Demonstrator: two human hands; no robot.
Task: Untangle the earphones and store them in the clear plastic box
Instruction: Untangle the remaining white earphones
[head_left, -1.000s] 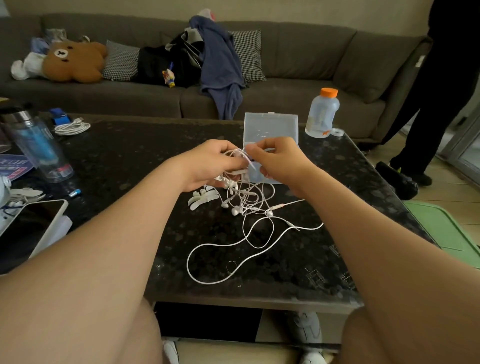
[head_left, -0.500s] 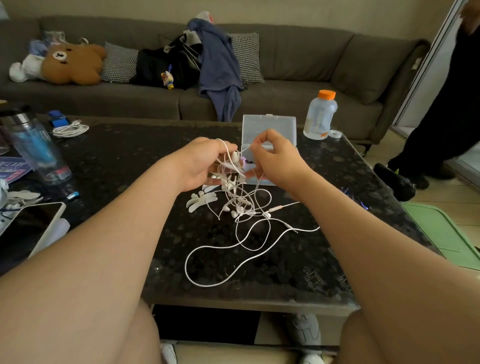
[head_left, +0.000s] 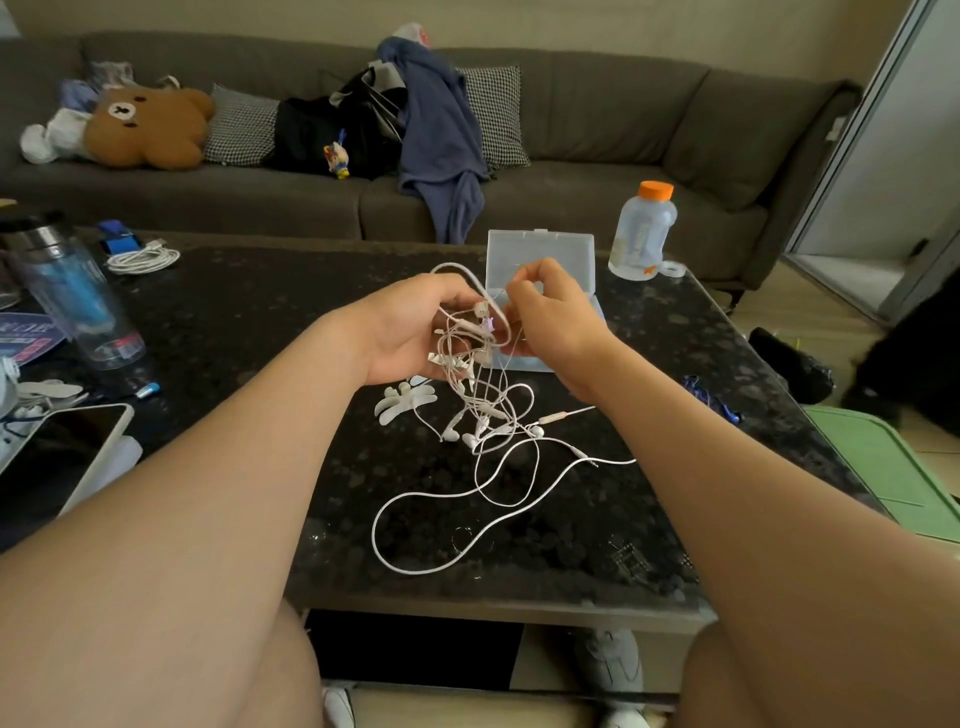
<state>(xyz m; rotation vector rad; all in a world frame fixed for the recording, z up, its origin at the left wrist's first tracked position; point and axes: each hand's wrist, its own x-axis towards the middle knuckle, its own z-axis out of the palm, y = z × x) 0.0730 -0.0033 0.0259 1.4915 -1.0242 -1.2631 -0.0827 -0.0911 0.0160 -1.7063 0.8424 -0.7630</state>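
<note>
Both hands are working close together, raised over the middle of the dark table (head_left: 249, 332). The left hand (head_left: 415, 327) is gripping a bunch of the tangled earphones (head_left: 488, 410) with its fingers curled round it. Its palm is facing the camera more than half a second ago, and a cable loop is now arching up past its fingers. The right hand (head_left: 556, 317) is pinching a strand just right of that bunch, sitting a bit higher than before. I think it's thumb and forefinger doing it, but the cords are blurring together there. The rest of the tangle is hanging down and trailing on the table toward the near edge, with the big loop lying where it was. The clear plastic box (head_left: 540, 249) is sitting open just beyond the hands, with an orange-capped bottle (head_left: 642, 228) to its right
</note>
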